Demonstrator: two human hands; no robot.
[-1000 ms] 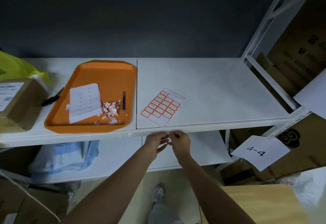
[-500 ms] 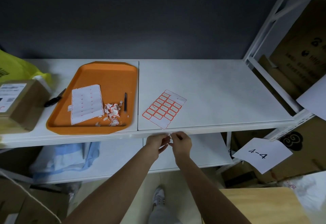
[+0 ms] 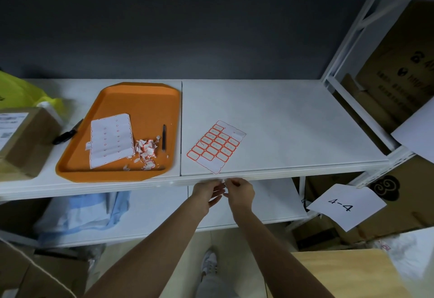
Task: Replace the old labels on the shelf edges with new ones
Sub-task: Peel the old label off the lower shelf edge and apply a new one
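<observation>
Your left hand [image 3: 207, 192] and right hand [image 3: 239, 192] stay pinched together on a small label [image 3: 223, 182] at the shelf edge [image 3: 293, 174], frame centre, barely shifted — that label is still mid-swap.

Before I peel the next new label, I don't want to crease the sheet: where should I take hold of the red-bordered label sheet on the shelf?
Pinch the blank near corner of the label sheet, coming from the front edge of the shelf. That corner holds no labels and nearly overhangs the edge, just above both hands, so fingers can probably slip under it.
</observation>
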